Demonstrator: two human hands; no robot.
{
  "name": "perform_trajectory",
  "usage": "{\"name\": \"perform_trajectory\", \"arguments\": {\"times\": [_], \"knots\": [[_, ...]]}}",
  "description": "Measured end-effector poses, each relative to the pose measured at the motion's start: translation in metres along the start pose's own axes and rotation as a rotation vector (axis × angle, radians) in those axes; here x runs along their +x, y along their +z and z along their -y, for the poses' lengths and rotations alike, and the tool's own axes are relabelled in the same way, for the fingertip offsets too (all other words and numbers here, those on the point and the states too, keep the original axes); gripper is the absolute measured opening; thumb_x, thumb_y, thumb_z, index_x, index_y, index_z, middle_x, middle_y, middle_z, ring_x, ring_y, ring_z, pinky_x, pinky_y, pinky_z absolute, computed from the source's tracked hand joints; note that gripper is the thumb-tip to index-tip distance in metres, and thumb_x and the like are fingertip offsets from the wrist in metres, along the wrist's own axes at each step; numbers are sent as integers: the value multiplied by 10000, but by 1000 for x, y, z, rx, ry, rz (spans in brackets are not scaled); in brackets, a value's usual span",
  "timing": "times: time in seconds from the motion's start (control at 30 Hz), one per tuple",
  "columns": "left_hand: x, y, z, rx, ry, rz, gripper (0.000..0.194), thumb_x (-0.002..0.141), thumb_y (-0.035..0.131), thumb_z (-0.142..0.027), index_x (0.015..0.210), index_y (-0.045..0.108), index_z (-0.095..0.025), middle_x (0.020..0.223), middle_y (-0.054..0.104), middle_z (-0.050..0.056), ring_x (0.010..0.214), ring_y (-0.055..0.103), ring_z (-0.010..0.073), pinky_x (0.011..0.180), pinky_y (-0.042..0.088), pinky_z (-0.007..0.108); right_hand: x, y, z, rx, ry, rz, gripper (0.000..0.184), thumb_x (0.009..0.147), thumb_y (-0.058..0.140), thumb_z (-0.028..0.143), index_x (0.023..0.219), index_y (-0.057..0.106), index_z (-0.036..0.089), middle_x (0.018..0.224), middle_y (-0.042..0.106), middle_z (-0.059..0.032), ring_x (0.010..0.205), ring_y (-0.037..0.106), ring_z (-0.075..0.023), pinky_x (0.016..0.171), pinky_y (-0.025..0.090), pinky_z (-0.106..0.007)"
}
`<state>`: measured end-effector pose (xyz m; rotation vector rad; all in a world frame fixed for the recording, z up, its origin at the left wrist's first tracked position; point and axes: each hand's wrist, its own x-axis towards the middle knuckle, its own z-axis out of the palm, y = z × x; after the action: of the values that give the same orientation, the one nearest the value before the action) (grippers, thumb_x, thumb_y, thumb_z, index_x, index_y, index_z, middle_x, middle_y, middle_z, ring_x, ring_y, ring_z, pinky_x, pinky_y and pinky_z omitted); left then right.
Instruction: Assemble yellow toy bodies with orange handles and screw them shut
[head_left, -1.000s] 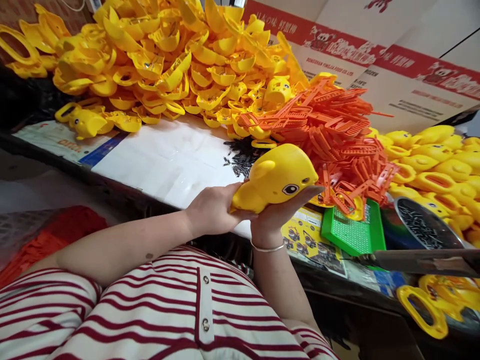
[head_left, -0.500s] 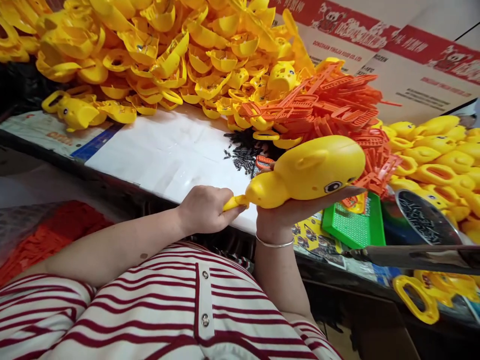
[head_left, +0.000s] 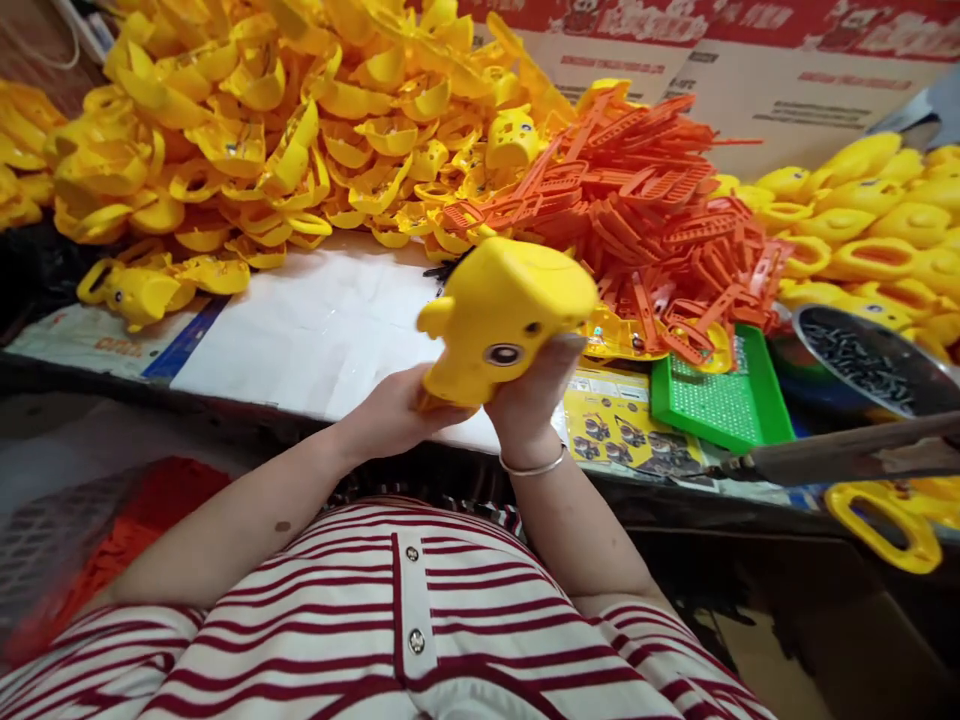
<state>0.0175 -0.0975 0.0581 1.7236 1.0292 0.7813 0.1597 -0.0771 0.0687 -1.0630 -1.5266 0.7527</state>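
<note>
A yellow plastic animal toy with a printed eye is held up in front of my chest, its face turned toward me and to the right. My left hand is closed round its lower left end, where the handle is largely hidden. Against the underside and right of the toy, my right hand is wrapped with bent fingers; a silver bangle circles that wrist. Below and behind the toy lies a white board. Small black parts show just behind the toy, mostly covered by it.
Yellow toy shells are heaped at the back left, beside a pile of orange plastic parts. On the right stand a green tray, a bowl of dark screws and more yellow toys. A dark bar-like tool juts in there.
The toy has turned from lying sideways to its face pointing toward me. My left hand has moved in closer to my right hand. The view has shifted slightly.
</note>
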Motion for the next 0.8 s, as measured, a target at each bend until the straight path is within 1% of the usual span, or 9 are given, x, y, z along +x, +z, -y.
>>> {"name": "perform_trajectory", "arguments": {"times": [0.07, 0.13, 0.2, 0.3, 0.43, 0.5, 0.63, 0.73, 0.8], "knots": [[1, -8, -1, -205, 12, -13, 611, 658, 826, -401, 1199, 616, -210, 1151, 696, 84, 1012, 672, 269, 836, 559, 385, 1, 12, 1, 134, -79, -160, 773, 843, 345, 784, 1318, 519, 200, 1243, 613, -136, 1277, 508, -317, 980, 494, -463], [2, -13, -3, -293, 17, -98, 800, 554, 892, -350, 1272, 564, -218, 1242, 658, 97, 1105, 646, 308, 889, 563, 422, 5, 23, 7, 212, -127, -187, 813, 809, 411, 798, 1327, 514, 180, 1226, 620, -145, 1218, 544, -306, 977, 492, -464], [3, -17, -1, -281, 47, -223, 829, 500, 919, -341, 1245, 583, -202, 1218, 671, 99, 1140, 629, 334, 939, 548, 451, 12, 27, 17, 202, -180, -120, 863, 749, 466, 833, 1278, 557, 157, 1215, 622, -153, 1203, 546, -298, 1024, 462, -465], [1, -27, 10, -317, 193, -351, 762, 515, 913, -399, 1196, 619, -222, 1200, 684, 79, 1174, 613, 325, 1004, 515, 446, 20, 17, 25, 171, -273, 33, 902, 741, 392, 873, 1216, 608, 137, 1239, 607, -165, 1215, 536, -288, 1073, 421, -463], [-7, -48, 16, -476, 387, -430, 715, 549, 889, -450, 1201, 620, -335, 1256, 662, 20, 1155, 629, 258, 963, 542, 381, 11, -6, 16, 121, -223, 294, 723, 825, 479, 746, 1245, 591, 169, 1145, 658, -124, 1054, 619, -235, 944, 496, -402], [-12, -55, 11, -490, 436, -439, 705, 530, 884, -486, 1174, 630, -355, 1236, 667, 13, 1041, 676, 238, 901, 571, 373, -1, -10, 10, 101, -214, 351, 597, 861, 518, 664, 1155, 624, 156, 1020, 688, -95, 920, 642, -199, 838, 513, -340], [-18, -55, -5, -467, 486, -374, 719, 493, 867, -558, 1144, 644, -350, 1143, 697, 26, 783, 721, 208, 764, 605, 367, -21, -7, 8, 105, -322, 295, 442, 945, 451, 550, 938, 637, 149, 794, 657, -46, 702, 589, -130, 659, 463, -254], [-18, -51, -10, -480, 491, -352, 673, 538, 833, -584, 1149, 649, -369, 1141, 705, 8, 743, 721, 186, 712, 598, 324, -23, -1, 8, 65, -453, 178, 383, 943, 476, 505, 834, 619, 167, 669, 593, -17, 597, 515, -115, 586, 416, -252], [-15, -51, -8, -488, 435, -361, 638, 586, 789, -619, 1163, 639, -391, 1178, 699, -9, 774, 722, 184, 723, 589, 313, -17, 3, 7, 59, -470, 117, 395, 928, 490, 523, 779, 603, 175, 628, 560, -4, 557, 478, -110, 555, 393, -257]]}}
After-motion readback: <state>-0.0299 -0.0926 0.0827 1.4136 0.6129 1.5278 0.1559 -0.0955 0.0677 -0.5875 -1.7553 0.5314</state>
